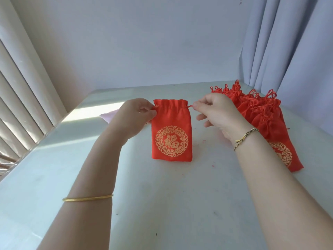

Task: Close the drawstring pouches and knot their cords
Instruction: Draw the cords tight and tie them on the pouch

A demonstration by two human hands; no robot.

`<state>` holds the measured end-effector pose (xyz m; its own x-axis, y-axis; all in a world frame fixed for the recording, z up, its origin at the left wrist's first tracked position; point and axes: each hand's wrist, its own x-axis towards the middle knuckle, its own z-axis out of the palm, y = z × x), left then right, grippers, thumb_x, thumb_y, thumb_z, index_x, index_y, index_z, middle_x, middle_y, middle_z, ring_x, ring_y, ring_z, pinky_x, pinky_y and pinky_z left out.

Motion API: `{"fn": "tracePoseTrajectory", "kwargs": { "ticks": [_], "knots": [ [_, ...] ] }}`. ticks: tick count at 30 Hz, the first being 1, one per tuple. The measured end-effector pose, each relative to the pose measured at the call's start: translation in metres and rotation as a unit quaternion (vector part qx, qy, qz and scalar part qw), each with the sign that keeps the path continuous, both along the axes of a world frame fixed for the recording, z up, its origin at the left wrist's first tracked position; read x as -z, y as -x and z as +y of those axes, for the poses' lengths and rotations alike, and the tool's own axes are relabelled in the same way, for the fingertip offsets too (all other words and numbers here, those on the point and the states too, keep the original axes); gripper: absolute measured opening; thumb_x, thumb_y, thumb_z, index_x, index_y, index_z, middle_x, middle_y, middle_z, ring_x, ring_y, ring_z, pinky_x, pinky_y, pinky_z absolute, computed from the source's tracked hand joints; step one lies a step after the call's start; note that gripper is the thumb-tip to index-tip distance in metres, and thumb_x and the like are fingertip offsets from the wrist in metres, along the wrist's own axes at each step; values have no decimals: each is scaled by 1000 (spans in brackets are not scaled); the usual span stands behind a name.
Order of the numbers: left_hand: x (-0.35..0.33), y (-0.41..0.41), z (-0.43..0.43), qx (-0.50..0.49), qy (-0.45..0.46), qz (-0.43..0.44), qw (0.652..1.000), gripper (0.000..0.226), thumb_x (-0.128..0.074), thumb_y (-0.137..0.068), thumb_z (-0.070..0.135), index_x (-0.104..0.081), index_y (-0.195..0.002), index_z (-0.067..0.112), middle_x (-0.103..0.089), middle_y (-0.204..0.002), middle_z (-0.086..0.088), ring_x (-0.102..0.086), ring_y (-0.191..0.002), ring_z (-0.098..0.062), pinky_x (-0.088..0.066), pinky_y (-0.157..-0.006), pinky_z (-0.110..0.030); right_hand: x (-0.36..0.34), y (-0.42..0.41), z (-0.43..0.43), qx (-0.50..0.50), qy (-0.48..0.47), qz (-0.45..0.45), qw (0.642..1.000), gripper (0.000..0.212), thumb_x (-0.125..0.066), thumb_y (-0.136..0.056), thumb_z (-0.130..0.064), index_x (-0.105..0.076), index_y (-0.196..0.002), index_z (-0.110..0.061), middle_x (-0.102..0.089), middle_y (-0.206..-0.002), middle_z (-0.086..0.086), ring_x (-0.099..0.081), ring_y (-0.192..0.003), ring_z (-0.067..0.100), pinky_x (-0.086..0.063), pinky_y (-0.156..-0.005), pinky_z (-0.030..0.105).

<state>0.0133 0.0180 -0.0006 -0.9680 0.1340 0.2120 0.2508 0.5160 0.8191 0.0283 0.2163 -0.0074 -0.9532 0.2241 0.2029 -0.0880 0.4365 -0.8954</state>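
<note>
A red satin drawstring pouch with a gold round emblem hangs upright between my hands, its lower edge near the table. Its mouth is partly gathered. My left hand pinches the cord at the pouch's left top corner. My right hand pinches the red cord end at the right top corner, the other fingers spread loosely. Most of each cord is hidden inside my fingers.
A pile of several red pouches with looped cords lies to the right, reaching the table's back right. A pale pink item peeks out behind my left hand. The white table meets a wall behind, curtains right, a window ledge left.
</note>
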Motion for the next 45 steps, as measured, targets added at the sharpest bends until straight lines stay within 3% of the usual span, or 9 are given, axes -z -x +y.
{"fn": "tracePoseTrajectory", "kwargs": {
  "ticks": [3, 7, 12, 19, 23, 30, 35, 40, 45],
  "knots": [
    [0, 1, 0, -2, -9, 10, 1000, 7, -60, -89, 11, -65, -94, 11, -63, -75, 1, -57, -64, -10, -45, -61, -21, -2, -1, -2, -37, 128, -33, 990, 17, -50, -95, -22, -50, -81, -14, -61, -89, 5, -66, -65, 16, -50, -48, 23],
    [1, 5, -2, -13, -1, 28, 1000, 7, -61, -88, 13, -67, -92, 16, -60, -75, 11, -52, -61, -2, -40, -58, -19, -3, -5, 0, -61, 169, -48, 983, 15, -56, -92, -16, -54, -78, -12, -64, -65, 5, -59, -45, 7, -43, -41, 16],
    [5, 11, -10, -57, 18, 24, 998, 22, -64, -85, 21, -64, -67, 33, -63, -71, 17, -54, -73, -19, -41, -94, -46, -1, -4, 3, -61, 193, -37, 979, 10, -56, -90, -6, -62, -82, -8, -61, -66, 4, -55, -43, 2, -44, -43, 12],
    [4, 11, -19, -77, 3, 45, 996, 12, -61, -87, 13, -72, -89, 11, -62, -74, -5, -53, -67, -21, -38, -59, -25, -2, -4, 8, -52, 250, -6, 967, 17, -50, -91, 1, -64, -83, -5, -61, -70, 9, -59, -47, 5, -50, -50, 15],
    [4, 12, -24, -102, -42, 58, 992, 8, -65, -85, 18, -69, -79, 15, -59, -55, 10, -53, -52, -10, -38, -46, -16, -2, -4, 9, -15, 276, 23, 961, 19, -47, -93, -1, -62, -84, -8, -62, -68, 10, -60, -46, 7, -50, -48, 16],
    [5, 14, -29, -132, -119, 47, 983, 38, -52, -94, 32, -64, -62, 16, -51, -58, 0, -42, -53, -14, -41, -60, -28, -1, 3, 18, 102, 264, 70, 956, 25, -45, -88, 0, -62, -81, -17, -51, -37, -6, -38, -29, 4, -25, -33, 13],
    [2, 16, -35, -217, -173, 66, 958, 46, -44, -97, 34, -54, -55, 16, -49, -59, -1, -43, -56, -14, -40, -68, -31, -5, 1, 21, 168, 280, 134, 936, 28, -41, -87, 6, -55, -77, -16, -52, -57, 8, -41, -28, 1, -28, -31, 13],
    [-27, 1, -15, -10, -404, -1, 915, 47, -35, -101, 35, -45, -58, 17, -72, -88, 3, -67, -91, -12, -47, -85, -31, -15, -3, 19, 120, 281, 125, 944, 20, -47, -89, -4, -58, -79, -17, -54, -49, 1, -42, -32, 5, -30, -35, 15],
    [-35, -18, 18, 129, -326, -42, 935, 30, -49, -96, 27, -63, -73, 14, -54, -67, 3, -53, -57, -9, -51, -63, -25, -35, -14, -5, -15, 258, 151, 954, 15, -50, -90, -7, -62, -85, -16, -57, -46, -5, -45, -37, 7, -33, -39, 16]
  ]
}}
